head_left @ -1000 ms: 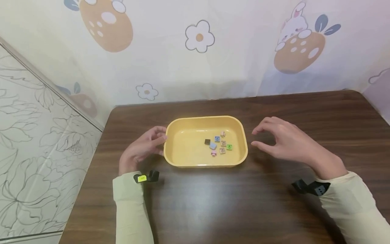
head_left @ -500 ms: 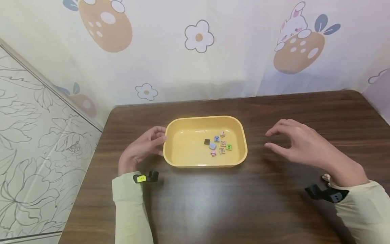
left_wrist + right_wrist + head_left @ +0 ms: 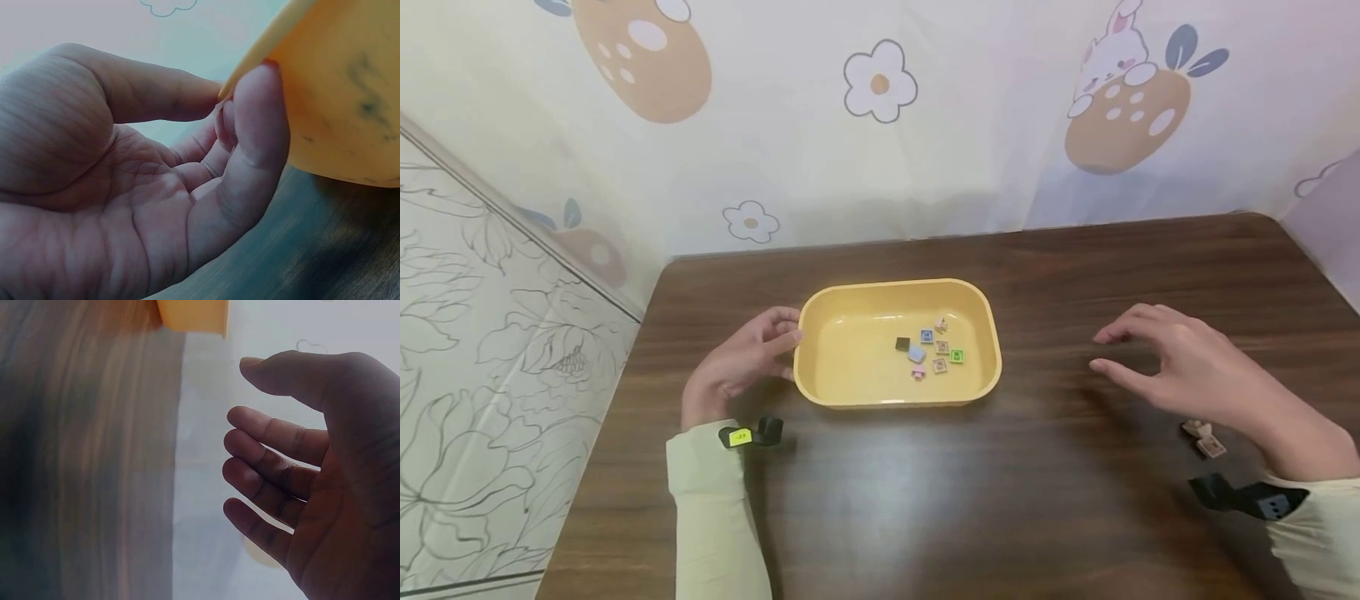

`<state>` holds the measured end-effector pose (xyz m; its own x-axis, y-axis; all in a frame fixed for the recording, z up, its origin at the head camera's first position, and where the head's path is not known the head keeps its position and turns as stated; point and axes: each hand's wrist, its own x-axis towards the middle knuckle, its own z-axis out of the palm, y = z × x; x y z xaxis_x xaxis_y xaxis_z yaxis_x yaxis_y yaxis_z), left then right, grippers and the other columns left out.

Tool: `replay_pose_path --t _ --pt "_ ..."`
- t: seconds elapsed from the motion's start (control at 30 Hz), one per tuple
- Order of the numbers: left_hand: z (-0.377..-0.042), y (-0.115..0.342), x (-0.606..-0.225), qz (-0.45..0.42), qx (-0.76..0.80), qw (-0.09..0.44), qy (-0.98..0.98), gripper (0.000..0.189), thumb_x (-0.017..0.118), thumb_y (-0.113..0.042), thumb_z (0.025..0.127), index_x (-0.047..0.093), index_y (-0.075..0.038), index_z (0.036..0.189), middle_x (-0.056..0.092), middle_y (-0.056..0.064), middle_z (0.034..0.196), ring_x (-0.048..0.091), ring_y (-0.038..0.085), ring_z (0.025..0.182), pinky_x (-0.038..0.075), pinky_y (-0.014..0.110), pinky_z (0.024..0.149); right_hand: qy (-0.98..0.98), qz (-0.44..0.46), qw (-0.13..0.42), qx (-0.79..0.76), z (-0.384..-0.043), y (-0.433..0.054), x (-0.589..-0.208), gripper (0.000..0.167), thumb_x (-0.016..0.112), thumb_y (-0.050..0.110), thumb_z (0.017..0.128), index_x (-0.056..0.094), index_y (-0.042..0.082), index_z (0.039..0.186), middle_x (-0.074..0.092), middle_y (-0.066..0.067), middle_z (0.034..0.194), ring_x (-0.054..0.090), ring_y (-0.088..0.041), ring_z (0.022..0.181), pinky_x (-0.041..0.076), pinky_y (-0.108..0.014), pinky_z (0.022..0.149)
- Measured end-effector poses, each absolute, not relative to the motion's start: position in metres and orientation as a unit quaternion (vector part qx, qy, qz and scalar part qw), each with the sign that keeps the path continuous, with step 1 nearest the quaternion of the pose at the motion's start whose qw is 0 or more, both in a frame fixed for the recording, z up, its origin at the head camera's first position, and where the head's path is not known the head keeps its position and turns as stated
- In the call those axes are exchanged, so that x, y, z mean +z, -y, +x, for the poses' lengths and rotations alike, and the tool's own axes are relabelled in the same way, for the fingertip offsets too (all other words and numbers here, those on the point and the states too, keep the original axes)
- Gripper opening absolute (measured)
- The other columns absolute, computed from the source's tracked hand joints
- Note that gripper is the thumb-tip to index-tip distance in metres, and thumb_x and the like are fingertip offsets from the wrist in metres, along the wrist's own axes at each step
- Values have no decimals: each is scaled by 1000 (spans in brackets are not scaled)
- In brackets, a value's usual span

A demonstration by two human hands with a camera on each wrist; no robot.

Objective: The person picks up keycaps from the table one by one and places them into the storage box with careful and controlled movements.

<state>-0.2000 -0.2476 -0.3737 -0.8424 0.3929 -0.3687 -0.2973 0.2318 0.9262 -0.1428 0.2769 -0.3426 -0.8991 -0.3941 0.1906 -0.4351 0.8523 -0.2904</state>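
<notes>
A yellow tray [image 3: 831, 387] stands on the wooden table, with several small square pieces in its right half. Among them are a black piece [image 3: 902, 343], a blue one [image 3: 927, 336], a green one [image 3: 957, 356] and a pink one [image 3: 918, 373]. My left hand [image 3: 748, 358] pinches the tray's left rim between thumb and fingers, as the left wrist view shows close up. To the right of the tray, my right hand [image 3: 1195, 367] hovers over the table with thumb and fingers apart and nothing between them. Small beige pieces [image 3: 1206, 440] lie under its wrist.
The dark brown table [image 3: 880, 500] reaches back to a wall [image 3: 970, 150] printed with flowers and rabbits. At the left stands a white panel [image 3: 490, 400] with flower line drawings. A black camera strap [image 3: 1247, 496] is worn on the right wrist.
My right hand has moved right, away from the tray, uncovering the beige pieces near its wrist. My left hand keeps its pinch on the tray rim. The head view has shifted slightly.
</notes>
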Motion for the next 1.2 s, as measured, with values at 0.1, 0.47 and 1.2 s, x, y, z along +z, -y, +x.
replay_pose_path --t 0.1,0.47,1.2 --pt "-200 248 -374 35 622 280 -731 40 53 -11 110 40 3 145 58 16 124 64 24 109 66 41 81 965 200 59 157 -137 -284 -346 31 93 21 79 78 17 105 73 -6 108 67 -27 94 52 -34 66" --pt "-202 251 -375 41 617 280 -734 43 54 -12 109 37 4 146 58 13 122 63 23 109 65 39 81 976 160 44 144 -119 -304 -365 29 90 23 82 77 12 106 73 -12 105 69 -34 92 55 -58 72" --pt "-201 249 -375 41 617 284 -733 43 52 -13 110 36 4 146 59 14 123 65 23 109 66 41 83 987 79 37 138 -80 -347 -394 37 89 29 84 75 3 106 71 -17 99 65 -41 90 50 -58 70"
